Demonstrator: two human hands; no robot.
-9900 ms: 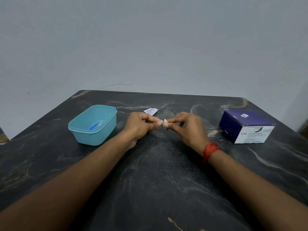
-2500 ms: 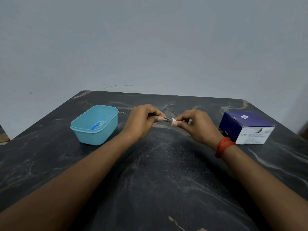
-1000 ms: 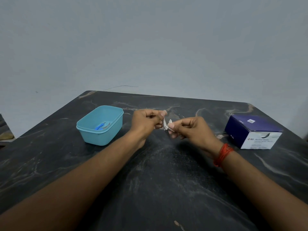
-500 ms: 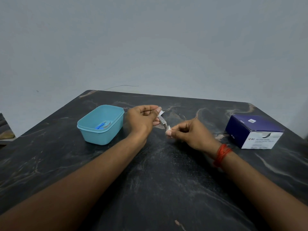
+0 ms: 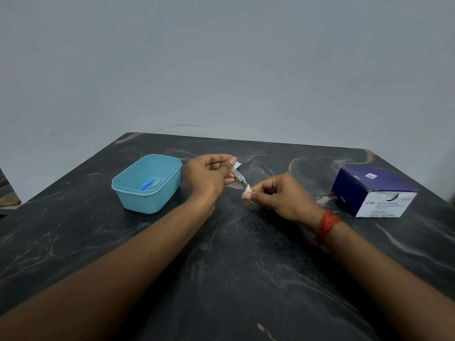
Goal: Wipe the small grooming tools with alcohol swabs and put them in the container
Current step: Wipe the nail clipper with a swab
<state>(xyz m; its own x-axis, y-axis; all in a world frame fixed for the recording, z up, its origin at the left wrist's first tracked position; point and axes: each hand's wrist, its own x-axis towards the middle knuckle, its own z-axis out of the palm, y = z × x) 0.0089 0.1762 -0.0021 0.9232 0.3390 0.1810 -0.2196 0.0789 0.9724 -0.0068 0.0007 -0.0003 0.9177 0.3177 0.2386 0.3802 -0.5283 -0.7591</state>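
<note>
Left hand [image 5: 209, 175] pinches a small metal nail clipper [image 5: 240, 178] at its upper end, thumb against forefinger; the remaining fingers are curled. The clipper is held in the air above the dark marble-pattern table [image 5: 234, 267], near its centre.

Long axis of the clipper: roughly 11 o'clock to 5 o'clock in the head view. The gripped end sits at 11; the free end points down toward 5, straight at the right hand [image 5: 278, 195].

Right hand is closed narrow on a folded white alcohol swab [image 5: 247, 190], which touches or wraps the clipper's free tip. Exact contact is too small to resolve.

Key relation: the swab lies at about 5 o'clock from the left grip, on the clipper's own axis. Judgement: the wipe stroke runs along this axis, from tip toward the pinch or back.

The blue container [image 5: 147, 183] stands at 9 o'clock from the left hand, just beside it. The left hand is the nearer one for the drop. A blue-handled tool [image 5: 147, 185] already lies inside.

The alcohol swab box [image 5: 374, 190] sits at 3 o'clock from the right hand, apart. A torn swab wrapper [image 5: 237, 165] shows just behind the left thumb.

Judgement: wiping step in progress; placing not yet begun.
</note>
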